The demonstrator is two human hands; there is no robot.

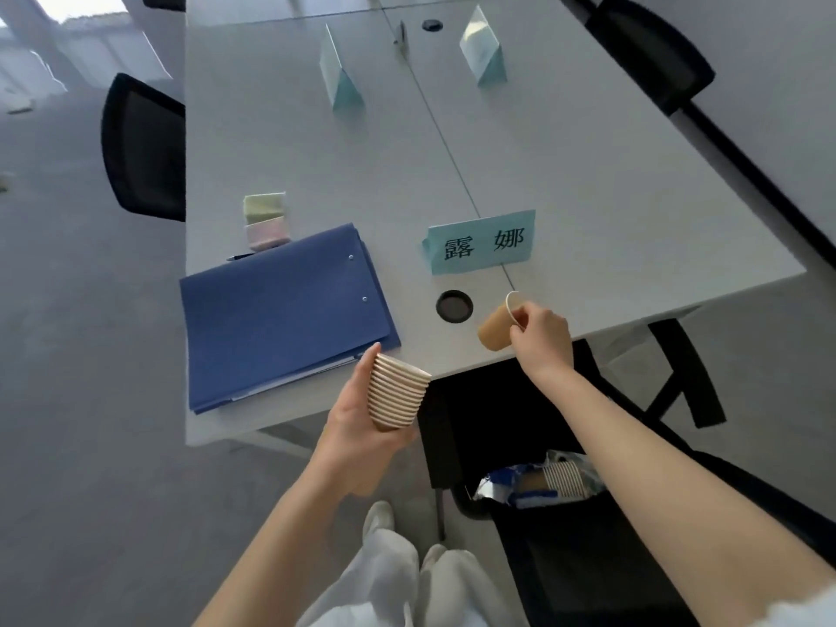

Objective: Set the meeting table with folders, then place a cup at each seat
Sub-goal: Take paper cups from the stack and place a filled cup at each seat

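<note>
My left hand (362,423) grips a stack of several nested paper cups (396,393) just off the near edge of the white table (588,196). A single tan paper cup (495,328) is pinched at its rim by my right hand (540,339); it lies tilted on its side above the near table edge. A pile of blue folders (280,314) rests on the near left part of the table. A light blue name card (482,242) stands beyond the single cup.
A round black cable port (453,306) lies between folders and cup. Sticky notes (266,219) and a pen sit behind the folders. Two more name cards (339,79) (484,52) stand farther back. Black chairs (142,147) flank the table; a near chair holds a bag of cups (543,484).
</note>
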